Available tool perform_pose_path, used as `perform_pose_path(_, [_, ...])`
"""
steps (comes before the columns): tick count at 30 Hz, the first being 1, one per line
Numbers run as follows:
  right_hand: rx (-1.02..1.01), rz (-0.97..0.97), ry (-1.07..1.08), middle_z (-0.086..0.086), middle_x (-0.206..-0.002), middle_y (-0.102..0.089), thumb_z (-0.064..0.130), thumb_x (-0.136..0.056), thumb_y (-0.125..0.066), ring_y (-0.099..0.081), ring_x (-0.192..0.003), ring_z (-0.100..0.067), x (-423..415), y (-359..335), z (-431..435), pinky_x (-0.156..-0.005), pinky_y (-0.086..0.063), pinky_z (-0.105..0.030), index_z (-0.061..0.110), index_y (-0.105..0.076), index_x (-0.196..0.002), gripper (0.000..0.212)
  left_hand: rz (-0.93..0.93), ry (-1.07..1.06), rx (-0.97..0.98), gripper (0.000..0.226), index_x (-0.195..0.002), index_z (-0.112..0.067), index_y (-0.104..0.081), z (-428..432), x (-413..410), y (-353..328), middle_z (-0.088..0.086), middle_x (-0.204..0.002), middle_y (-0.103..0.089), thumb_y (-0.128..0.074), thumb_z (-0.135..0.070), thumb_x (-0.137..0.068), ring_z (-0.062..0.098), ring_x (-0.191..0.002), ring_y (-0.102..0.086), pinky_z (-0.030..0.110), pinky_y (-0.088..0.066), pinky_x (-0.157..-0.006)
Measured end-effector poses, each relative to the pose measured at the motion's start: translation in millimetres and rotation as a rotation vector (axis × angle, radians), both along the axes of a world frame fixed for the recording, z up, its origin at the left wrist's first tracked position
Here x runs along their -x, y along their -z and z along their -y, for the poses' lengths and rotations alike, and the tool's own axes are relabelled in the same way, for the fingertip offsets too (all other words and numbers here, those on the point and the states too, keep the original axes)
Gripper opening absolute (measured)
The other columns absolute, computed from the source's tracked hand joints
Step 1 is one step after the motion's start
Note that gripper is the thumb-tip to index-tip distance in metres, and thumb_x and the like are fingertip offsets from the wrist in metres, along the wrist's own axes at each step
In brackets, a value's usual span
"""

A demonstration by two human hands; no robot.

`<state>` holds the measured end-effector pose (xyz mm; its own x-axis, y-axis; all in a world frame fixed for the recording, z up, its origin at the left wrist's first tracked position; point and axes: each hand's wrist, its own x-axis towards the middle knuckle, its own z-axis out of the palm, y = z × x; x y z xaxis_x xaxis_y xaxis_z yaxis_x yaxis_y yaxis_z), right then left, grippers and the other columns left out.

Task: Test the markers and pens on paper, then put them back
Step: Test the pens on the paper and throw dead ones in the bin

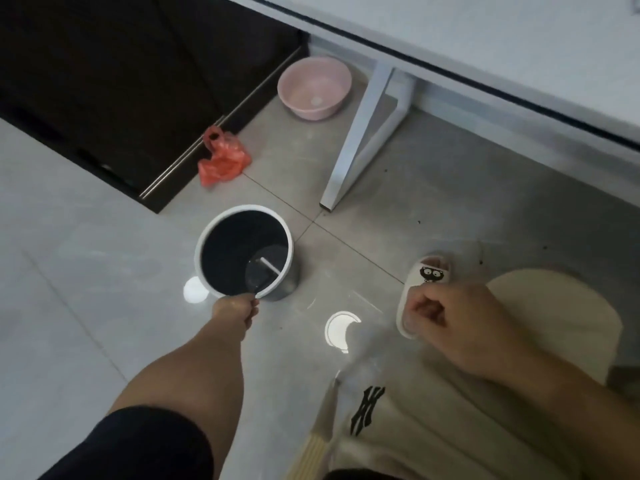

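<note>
View: head
Risk: the white stick [270,265] in the bin [207,244] may be a pen; if so, it could be lost untested.
Left hand [235,308]: fingers curled at the bin's near rim; cannot tell whether they pinch it.
Right hand [453,323]: fingers curled; cannot tell whether it holds anything.
Pens: none certain; the stick lies just beyond the left hand.

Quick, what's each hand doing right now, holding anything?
Left hand: pinching the near rim of the bin.
Right hand: fingers curled; whether it holds anything cannot be told.
</note>
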<state>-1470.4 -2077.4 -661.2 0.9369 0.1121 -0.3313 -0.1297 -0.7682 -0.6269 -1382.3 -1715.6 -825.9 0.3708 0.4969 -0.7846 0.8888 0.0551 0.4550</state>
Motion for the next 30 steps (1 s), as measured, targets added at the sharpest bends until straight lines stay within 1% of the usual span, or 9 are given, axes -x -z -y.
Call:
perform_pose_path(2, [-0.009, -0.017, 0.031, 0.02, -0.068, -0.071, 0.032, -0.086, -0.075, -0.066, -0.065, -0.001, -3.0, 3.6, 3.8, -0.064, -0.053, -0.024, 0.033, -0.069, -0.077, 0.011, -0.016, 0.042, -0.037, 0.014, -0.079, -0.011, -0.064, 2.4, -10.0, 8.5, 0.004, -0.074, -0.07, -0.064, -0.013, -0.093, 0.013, -0.058, -0.061, 0.024, -0.04, -0.053])
perform_pose_path(4, [-0.016, -0.028, 0.065, 0.02, -0.068, -0.071, 0.035, -0.086, -0.075, -0.066, -0.065, -0.001, -5.0, 7.4, 7.6, -0.066, -0.055, -0.028, 0.033, -0.069, -0.078, 0.01, -0.027, 0.075, -0.055, 0.011, -0.084, -0.009, -0.065, 5.3, -15.9, 16.6, 0.005, -0.075, -0.071, -0.063, -0.015, -0.093, 0.014, -0.059, -0.063, 0.024, -0.043, -0.053])
perform_pose_path(9, [-0.044, -0.04, 0.088, 0.019, -0.067, -0.07, 0.036, -0.086, -0.073, -0.065, -0.068, 0.003, -5.9, 9.6, 13.1, -0.064, -0.053, -0.024, 0.034, -0.069, -0.08, 0.007, -0.042, 0.149, -0.081, 0.011, -0.089, -0.008, -0.066, 13.1, -13.5, 21.6, 0.006, -0.079, -0.072, -0.064, -0.018, -0.092, 0.017, -0.064, -0.066, 0.026, -0.047, -0.055])
perform_pose_path(11, [-0.042, -0.032, 0.086, 0.018, -0.067, -0.069, 0.036, -0.086, -0.071, -0.064, -0.073, 0.005, -5.3, 7.6, 15.1, -0.062, -0.048, -0.017, 0.033, -0.07, -0.082, 0.005, -0.021, 0.272, -0.114, 0.011, -0.086, -0.007, -0.068, 23.3, -10.7, 14.4, 0.008, -0.082, -0.073, -0.065, -0.017, -0.091, 0.019, -0.065, -0.066, 0.027, -0.048, -0.057])
perform_pose_path(18, [-0.111, 0.115, 0.161, 0.008, -0.065, -0.07, 0.024, -0.087, -0.075, -0.065, -0.068, -0.006, 13.2, -5.2, 19.5, -0.066, -0.039, -0.011, 0.025, -0.073, -0.084, 0.003, 0.294, 0.729, -0.092, 0.015, -0.083, -0.02, -0.075, 69.9, 19.4, -40.3, 0.006, -0.081, -0.073, -0.068, -0.008, -0.09, 0.016, -0.063, -0.067, 0.018, -0.049, -0.054])
perform_pose_path(21, [-0.133, 0.162, 0.193, 0.009, -0.064, -0.069, 0.022, -0.085, -0.076, -0.063, -0.066, -0.004, 29.6, -21.6, 26.3, -0.063, -0.043, -0.011, 0.03, -0.071, -0.082, 0.01, 0.414, 0.871, -0.096, 0.008, -0.092, -0.018, -0.076, 86.6, 30.0, -77.2, 0.01, -0.083, -0.075, -0.07, -0.013, -0.091, 0.025, -0.071, -0.071, 0.037, -0.059, -0.073])
perform_pose_path(23, [-0.143, 0.192, 0.209, 0.009, -0.065, -0.068, 0.022, -0.085, -0.076, -0.061, -0.065, -0.001, 41.1, -38.8, 33.6, -0.061, -0.043, -0.012, 0.031, -0.07, -0.079, 0.013, 0.505, 0.92, -0.093, 0.008, -0.094, -0.021, -0.077, 97.8, 35.2, -108.9, 0.008, -0.079, -0.075, -0.072, -0.016, -0.09, 0.023, -0.074, -0.071, 0.041, -0.058, -0.077])
perform_pose_path(27, [-0.146, 0.318, 0.243, 0.011, -0.068, -0.07, 0.027, -0.085, -0.074, -0.062, -0.065, -0.002, 49.4, -95.1, 52.4, -0.062, -0.045, -0.013, 0.031, -0.071, -0.077, 0.009, 0.692, 1.064, -0.092, 0.01, -0.101, -0.028, -0.076, 127.9, 36.1, -190.1, -0.006, -0.085, -0.077, -0.07, -0.027, -0.093, 0.011, -0.076, -0.072, 0.029, -0.058, -0.076])
perform_pose_path(30, [-0.189, 0.489, 0.263, 0.011, -0.07, -0.071, 0.03, -0.084, -0.074, -0.063, -0.064, -0.004, 49.8, -153.9, 74.4, -0.063, -0.046, -0.012, 0.028, -0.073, -0.08, 0.005, 0.873, 1.11, 0.017, 0.011, -0.1, -0.026, -0.076, 163.7, 29.1, -257.7, -0.002, -0.088, -0.077, -0.069, -0.028, -0.091, 0.013, -0.071, -0.069, 0.021, -0.057, -0.066])
